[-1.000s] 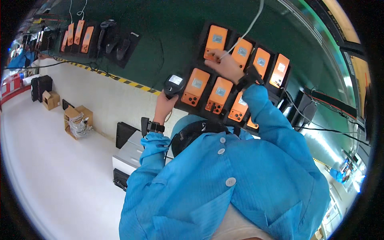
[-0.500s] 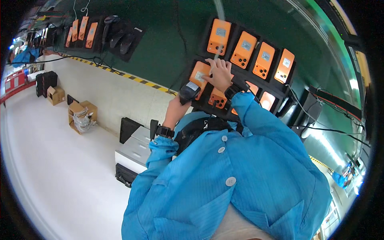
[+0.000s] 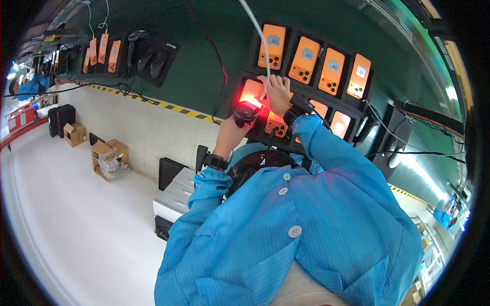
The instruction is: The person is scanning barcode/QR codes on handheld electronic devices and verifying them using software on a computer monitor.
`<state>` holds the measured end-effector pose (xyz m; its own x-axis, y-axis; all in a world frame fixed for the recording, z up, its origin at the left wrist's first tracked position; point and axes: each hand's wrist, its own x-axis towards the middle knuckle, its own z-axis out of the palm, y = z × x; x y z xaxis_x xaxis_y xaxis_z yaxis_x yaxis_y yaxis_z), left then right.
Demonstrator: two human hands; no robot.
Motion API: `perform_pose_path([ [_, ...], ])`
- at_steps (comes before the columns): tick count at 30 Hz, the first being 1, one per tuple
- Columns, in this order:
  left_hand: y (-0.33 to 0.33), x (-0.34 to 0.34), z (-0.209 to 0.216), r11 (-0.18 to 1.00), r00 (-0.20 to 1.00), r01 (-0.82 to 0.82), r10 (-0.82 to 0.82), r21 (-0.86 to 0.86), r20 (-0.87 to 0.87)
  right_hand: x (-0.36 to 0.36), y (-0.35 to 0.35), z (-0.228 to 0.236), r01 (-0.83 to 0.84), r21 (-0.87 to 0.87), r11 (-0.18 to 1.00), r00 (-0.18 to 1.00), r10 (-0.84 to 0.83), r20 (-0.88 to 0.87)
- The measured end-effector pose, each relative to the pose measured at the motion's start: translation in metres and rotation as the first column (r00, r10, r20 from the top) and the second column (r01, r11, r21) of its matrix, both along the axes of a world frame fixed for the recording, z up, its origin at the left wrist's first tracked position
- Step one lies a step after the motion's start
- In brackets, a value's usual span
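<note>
The left hand is gripping one dark handheld scanner, which is throwing a red glow onto the lit phone just beyond it. That orange phone is lying ahead of the left hand and just left of the right hand, in the near row of a black tray on the green counter. The right hand is arching with its fingers partly spread; one white cable is running down to the fingertips, but I cannot tell whether they are pinching it. Eight orange phones are sitting in the tray: four in the far row and four in the near row, some partly hidden by the hands and right sleeve. Two cardboard boxes are resting on the floor.
</note>
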<state>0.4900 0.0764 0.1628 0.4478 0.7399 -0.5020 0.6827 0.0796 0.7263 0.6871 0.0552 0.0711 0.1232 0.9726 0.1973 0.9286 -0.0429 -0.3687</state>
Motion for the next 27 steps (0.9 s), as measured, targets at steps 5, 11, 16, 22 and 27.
perform_pose_path([
  [5, 0.005, -0.008, -0.02, 0.998, 0.998, 0.043, -0.041, 0.043, -0.057, 0.0, -0.001, 0.015, 0.002, -0.08, 0.997, 0.995, -0.01, -0.101],
  [11, 0.043, -0.006, -0.035, 0.954, 0.991, -0.049, 0.083, 0.296, -0.104, 0.007, -0.007, 0.009, 0.008, 0.049, 0.999, 0.972, 0.003, -0.234],
  [16, 0.1, 0.0, -0.05, 0.947, 0.956, -0.134, 0.202, 0.293, -0.213, 0.009, -0.016, 0.009, -0.087, 0.087, 0.992, 0.935, 0.111, -0.335],
  [22, 0.074, 0.034, -0.03, 0.598, 0.968, -0.051, 0.227, 0.8, -0.108, -0.003, -0.021, 0.034, -0.049, -0.295, 0.954, 0.854, -0.113, -0.508],
  [27, 0.014, 0.053, -0.06, 0.823, 0.985, 0.164, -0.171, 0.544, -0.037, 0.011, -0.041, 0.042, 0.19, -0.348, 0.918, 0.634, -0.385, -0.671],
])
